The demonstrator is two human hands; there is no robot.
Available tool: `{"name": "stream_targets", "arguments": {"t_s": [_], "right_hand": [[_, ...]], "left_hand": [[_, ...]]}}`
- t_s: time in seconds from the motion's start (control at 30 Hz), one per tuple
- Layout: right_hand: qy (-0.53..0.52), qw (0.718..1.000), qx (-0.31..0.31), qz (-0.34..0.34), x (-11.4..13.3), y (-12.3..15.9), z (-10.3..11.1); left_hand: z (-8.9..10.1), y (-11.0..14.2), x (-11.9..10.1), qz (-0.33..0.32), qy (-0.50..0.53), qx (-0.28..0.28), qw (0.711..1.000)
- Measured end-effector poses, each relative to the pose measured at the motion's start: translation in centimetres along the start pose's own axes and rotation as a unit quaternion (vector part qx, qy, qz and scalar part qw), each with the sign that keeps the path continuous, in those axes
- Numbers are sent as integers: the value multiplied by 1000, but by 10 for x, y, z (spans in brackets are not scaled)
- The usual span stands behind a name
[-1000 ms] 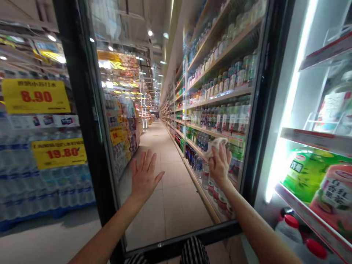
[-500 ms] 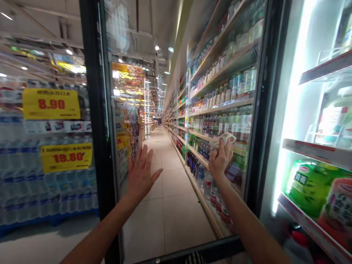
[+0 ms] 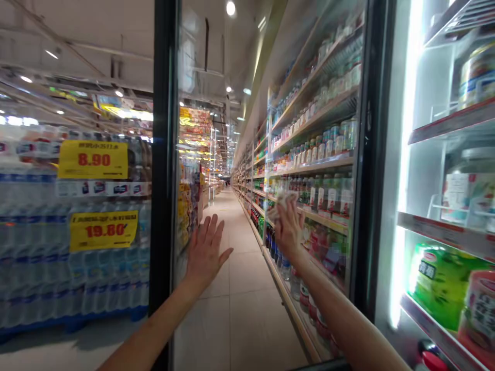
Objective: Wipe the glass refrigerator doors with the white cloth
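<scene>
A glass cooler door (image 3: 240,278) in a black frame (image 3: 164,154) stands in front of me. Through or in its pane I see an aisle and shelves of bottles. My left hand (image 3: 207,250) is spread flat at the pane's lower left, fingers stretched upward, with nothing in it. Under my right hand (image 3: 289,229) is a pale, crumpled cloth (image 3: 281,203), pressed toward the glass on the right half of the pane. The fingers cover part of the cloth.
At right, lit cooler shelves (image 3: 444,234) hold bottles and a green pack (image 3: 441,283). Stacked bottled water (image 3: 38,247) with yellow price signs (image 3: 93,159) stands at left. The tiled floor (image 3: 228,319) shows through the glass.
My right hand has moved the cloth left across the pane. My left hand stays spread in nearly the same place. The view has tilted up, and the door's left frame sits further right.
</scene>
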State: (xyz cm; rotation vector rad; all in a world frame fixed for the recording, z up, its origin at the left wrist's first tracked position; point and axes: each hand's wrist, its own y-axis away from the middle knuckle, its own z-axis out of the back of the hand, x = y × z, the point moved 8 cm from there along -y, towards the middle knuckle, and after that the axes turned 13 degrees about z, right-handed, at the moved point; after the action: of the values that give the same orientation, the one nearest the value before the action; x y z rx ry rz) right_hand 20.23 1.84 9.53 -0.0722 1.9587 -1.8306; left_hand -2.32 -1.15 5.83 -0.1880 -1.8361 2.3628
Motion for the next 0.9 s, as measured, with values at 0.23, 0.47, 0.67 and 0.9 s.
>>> {"name": "stream_targets", "arguments": {"t_s": [0.23,0.47,0.67,0.9], "right_hand": [[45,988,-80,-128,-50,-21,17],[-24,986,53,156,21,-43,-9],[61,978,-65,-190,-108,-40,29],[-4,998,28,59,-30,-71,0]], "left_hand": [[20,-40,20,9,16,-29,999],[19,-73,24,16,1,-26,1000],[27,-85,23,-2,-1,-53,999],[18,-116,2,-20,-5,-33,999]]}}
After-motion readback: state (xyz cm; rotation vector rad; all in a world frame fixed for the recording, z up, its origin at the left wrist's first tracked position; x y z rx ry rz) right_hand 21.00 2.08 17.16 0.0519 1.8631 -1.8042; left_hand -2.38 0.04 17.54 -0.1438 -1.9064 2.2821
